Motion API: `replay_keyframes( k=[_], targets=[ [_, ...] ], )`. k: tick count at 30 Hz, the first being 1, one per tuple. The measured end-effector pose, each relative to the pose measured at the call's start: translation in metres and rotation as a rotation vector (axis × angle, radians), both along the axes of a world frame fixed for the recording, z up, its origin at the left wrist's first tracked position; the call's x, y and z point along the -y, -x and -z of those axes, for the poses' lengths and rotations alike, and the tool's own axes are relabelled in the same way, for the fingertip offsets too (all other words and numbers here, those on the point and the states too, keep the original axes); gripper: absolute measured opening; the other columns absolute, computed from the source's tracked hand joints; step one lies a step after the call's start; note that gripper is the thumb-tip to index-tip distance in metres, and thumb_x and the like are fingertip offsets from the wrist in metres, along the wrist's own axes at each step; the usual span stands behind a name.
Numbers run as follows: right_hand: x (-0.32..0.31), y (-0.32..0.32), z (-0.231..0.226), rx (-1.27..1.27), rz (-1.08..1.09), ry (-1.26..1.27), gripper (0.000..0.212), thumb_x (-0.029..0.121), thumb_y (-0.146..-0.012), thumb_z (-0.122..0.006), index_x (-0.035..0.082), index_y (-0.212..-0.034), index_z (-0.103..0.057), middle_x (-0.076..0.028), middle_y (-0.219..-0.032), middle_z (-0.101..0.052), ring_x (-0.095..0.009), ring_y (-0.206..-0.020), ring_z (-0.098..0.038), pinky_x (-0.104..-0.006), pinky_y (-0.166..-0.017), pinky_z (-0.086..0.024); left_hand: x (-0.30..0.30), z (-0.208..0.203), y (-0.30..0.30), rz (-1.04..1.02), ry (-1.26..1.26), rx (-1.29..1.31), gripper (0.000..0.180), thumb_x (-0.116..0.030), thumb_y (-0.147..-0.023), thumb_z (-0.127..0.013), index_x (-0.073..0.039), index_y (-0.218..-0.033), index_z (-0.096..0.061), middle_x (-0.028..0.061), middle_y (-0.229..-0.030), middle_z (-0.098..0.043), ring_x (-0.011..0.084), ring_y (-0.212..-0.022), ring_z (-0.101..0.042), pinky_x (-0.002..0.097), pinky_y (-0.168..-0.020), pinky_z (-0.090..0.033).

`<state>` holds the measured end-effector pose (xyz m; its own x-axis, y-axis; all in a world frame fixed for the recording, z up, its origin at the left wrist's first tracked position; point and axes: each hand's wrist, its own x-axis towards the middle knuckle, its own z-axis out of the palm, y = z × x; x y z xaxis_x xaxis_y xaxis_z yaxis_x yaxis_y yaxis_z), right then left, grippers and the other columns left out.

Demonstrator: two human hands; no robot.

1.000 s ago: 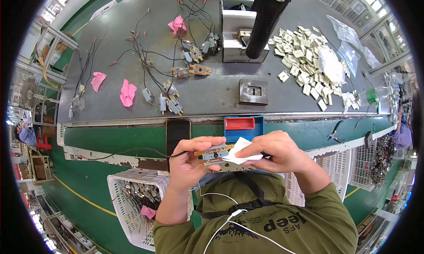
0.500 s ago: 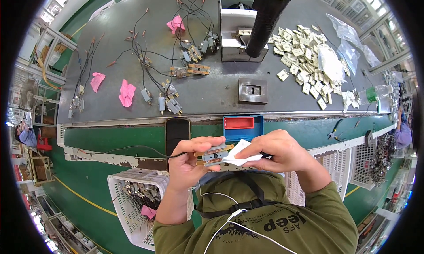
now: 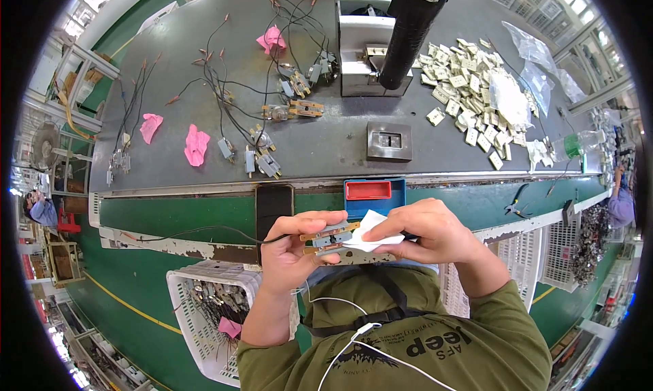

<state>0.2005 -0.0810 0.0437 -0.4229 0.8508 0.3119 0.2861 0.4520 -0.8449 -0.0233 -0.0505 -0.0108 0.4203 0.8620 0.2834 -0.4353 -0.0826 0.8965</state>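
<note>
In front of my chest, my left hand grips a grey electrical part with copper-coloured contact strips. A black wire trails from it to the left. My right hand pinches a folded white wipe or paper between thumb and fingers. The wipe touches the right end of the part and covers some of that end. Whether anything else sits inside the right fist is hard to make out; a small dark bit shows beside the fingers.
Behind the hands, a phone and a blue tray holding a red box lie on the green ledge. On the table stand a metal fixture block, a press, wired parts and a pile of cream pieces. A white basket is lower left.
The white wipe and my right fingers have shifted very slightly at the part's end. My left hand keeps the part in nearly the same place.
</note>
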Motion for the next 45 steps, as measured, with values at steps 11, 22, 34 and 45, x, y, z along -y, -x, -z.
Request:
replay_keyframes(
  k=[11,22,34,45],
  targets=[
    [0.001,-0.001,-0.001,-0.019,0.018,-0.004,0.023,0.005,-0.072,-0.075,0.006,-0.094,-0.068,-0.008,-0.080,-0.068,-0.024,-0.064,-0.065,-0.0300,-0.054,-0.048,0.001,-0.001,0.001,0.006,0.018,0.022,0.050,-0.012,-0.065,-0.083,-0.005,-0.103,-0.051,0.0210,-0.109,-0.061,0.0320,-0.105,-0.060,0.0411,-0.087,-0.053],
    [-0.001,-0.001,0.002,0.007,-0.001,-0.055,0.024,0.009,-0.072,-0.075,0.008,-0.095,-0.068,-0.009,-0.074,-0.066,-0.026,-0.060,-0.062,-0.0309,-0.051,-0.046,0.001,0.001,-0.001,-0.001,0.027,0.033,0.050,-0.011,-0.065,-0.083,-0.005,-0.103,-0.051,0.0220,-0.108,-0.061,0.0320,-0.104,-0.061,0.0417,-0.087,-0.053],
    [0.007,0.005,0.010,-0.032,0.031,0.142,0.021,-0.001,-0.069,-0.071,0.002,-0.090,-0.066,-0.008,-0.063,-0.061,-0.015,-0.048,-0.059,-0.0250,-0.044,-0.041,0.004,-0.001,0.006,0.115,0.061,0.003,0.047,0.009,-0.071,-0.072,-0.003,-0.111,-0.052,0.0222,-0.118,-0.057,0.0272,-0.111,-0.057,0.0374,-0.090,-0.050],
    [0.019,-0.024,0.047,-0.228,0.415,0.499,0.010,0.002,-0.086,-0.058,-0.003,-0.095,-0.057,-0.007,-0.068,-0.059,-0.007,-0.048,-0.051,-0.0177,-0.042,-0.040,0.038,0.077,0.267,-1.279,0.214,-0.176,0.045,-0.022,-0.090,-0.062,0.001,-0.123,-0.042,0.0145,-0.112,-0.055,0.0204,-0.100,-0.056,0.0361,-0.091,-0.046]
  ],
)
